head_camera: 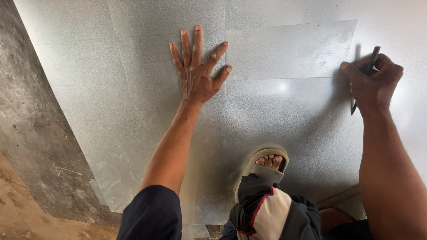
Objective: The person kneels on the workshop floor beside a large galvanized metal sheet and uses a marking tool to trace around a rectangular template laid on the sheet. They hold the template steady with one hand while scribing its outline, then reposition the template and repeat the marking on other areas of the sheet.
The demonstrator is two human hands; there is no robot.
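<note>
Two bare hands work over the large galvanised sheet of silver-grey metal, whose surface shows a fine speckled, spangled grain and faint straight seams where overlapping rectangular panels meet. Our left hand lies flat on the sheet, palm down, fingers spread and straight, gripping nothing. Our right hand is closed in a fist around the thin dark metal scribing tool, a narrow flat bar that sticks out above and below the fist; its lower tip sits at the sheet surface near the right edge of a raised rectangular panel. A foot in a pale rubber slide sandal stands on the sheet between the two forearms. Rough grey concrete floor borders the sheet at left.
</note>
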